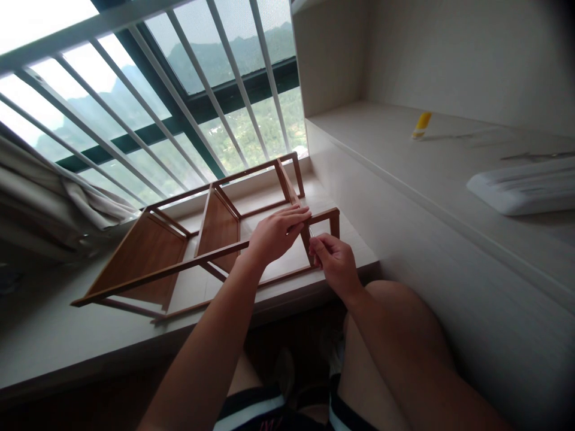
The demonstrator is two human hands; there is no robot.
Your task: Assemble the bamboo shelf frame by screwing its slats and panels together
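A brown wooden shelf rack (pixel 218 236) lies on its side on the pale window ledge, its open frame and flat panels showing. My left hand (pixel 276 232) rests over its near rail, fingers stretched out towards the right-hand corner joint. Just right of it, my right hand (pixel 333 260) has its thumb and fingers pinched on a thin metal rod (pixel 311 232). The rod's upper end meets the frame near that joint, below my left fingertips. Most of the rod is hidden in my fingers, so its exact kind cannot be made out.
Behind the rack stands a barred window (pixel 193 90), with a curtain (pixel 54 191) at the left. A raised pale counter (pixel 449 161) on the right bears a yellow-and-white object (pixel 421 126) and a white item (pixel 525 187). My knee (pixel 399 305) is close to the ledge (pixel 112 341).
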